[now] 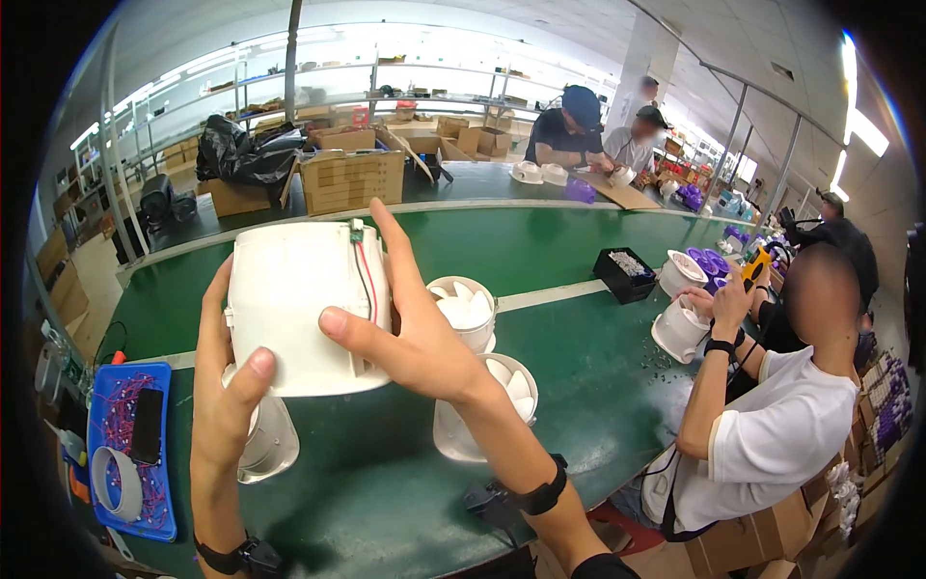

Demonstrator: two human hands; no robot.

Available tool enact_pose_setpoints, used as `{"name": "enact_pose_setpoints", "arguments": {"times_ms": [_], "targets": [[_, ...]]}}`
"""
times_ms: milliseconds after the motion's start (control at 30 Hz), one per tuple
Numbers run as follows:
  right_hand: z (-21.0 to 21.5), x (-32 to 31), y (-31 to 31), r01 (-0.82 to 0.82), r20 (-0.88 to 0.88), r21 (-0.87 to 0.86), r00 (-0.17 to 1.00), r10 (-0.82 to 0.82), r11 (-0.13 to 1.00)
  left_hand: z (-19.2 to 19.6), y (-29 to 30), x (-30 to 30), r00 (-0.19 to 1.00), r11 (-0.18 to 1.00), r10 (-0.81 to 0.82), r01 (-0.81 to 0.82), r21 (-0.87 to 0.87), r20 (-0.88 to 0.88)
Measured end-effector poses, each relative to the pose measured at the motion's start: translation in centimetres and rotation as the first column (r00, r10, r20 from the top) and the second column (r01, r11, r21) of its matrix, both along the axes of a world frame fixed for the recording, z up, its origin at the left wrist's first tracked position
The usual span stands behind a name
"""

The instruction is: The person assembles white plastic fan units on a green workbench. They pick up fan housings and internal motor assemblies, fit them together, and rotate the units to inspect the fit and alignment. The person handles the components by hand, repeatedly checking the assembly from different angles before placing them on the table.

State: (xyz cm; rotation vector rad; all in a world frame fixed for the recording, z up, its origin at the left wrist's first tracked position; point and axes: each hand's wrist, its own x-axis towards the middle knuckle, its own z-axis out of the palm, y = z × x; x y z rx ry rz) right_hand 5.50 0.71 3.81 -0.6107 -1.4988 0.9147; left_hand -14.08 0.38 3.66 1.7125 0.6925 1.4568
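I hold a white round plastic housing (294, 299) up in front of me with both hands. Thin red and black wires and a tiny green circuit board (356, 233) run down its side. My left hand (224, 381) grips its lower left edge, thumb on the front. My right hand (410, 323) clasps its right side, thumb across the front and a finger up by the wires. Below it on the green bench stand more white fan units (466, 314) with visible blades, one (487, 405) by my right wrist and one (268, 439) under my left hand.
A blue tray (166, 502) at the left holds a tape roll, a dark phone and small wires. A seated person (772, 425) in a white shirt works on white housings at the right. A black parts box (625, 273) sits mid-bench. Cardboard boxes (352, 179) and other workers are farther back.
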Motion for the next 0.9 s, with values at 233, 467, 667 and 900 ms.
{"name": "enact_pose_setpoints", "arguments": {"times_ms": [233, 467, 667, 900], "targets": [[0.7, -0.2, -0.6, 0.003, 0.206, 0.071, 0.978, -0.018, 0.997, -0.1, 0.5, -0.7, 0.980, 0.991, -0.050, 0.072, -0.109, 0.193], [1.0, 0.0, -1.4, 0.093, 0.359, 0.178, 0.921, -0.153, 0.980, -1.3, 0.9, -0.4, 0.982, 0.998, 0.004, -0.015, 0.058, 0.186], [0.7, 0.2, -1.6, 0.098, 0.327, 0.143, 0.935, -0.141, 0.985, -1.5, 0.7, -0.4, 0.992, 0.984, 0.099, -0.110, 0.142, 0.085], [1.9, -0.1, -2.7, 0.201, 0.290, 0.165, 0.926, -0.243, 0.966, -1.9, 1.2, -1.7, 0.986, 0.960, 0.163, -0.152, 0.235, -0.029]]}}
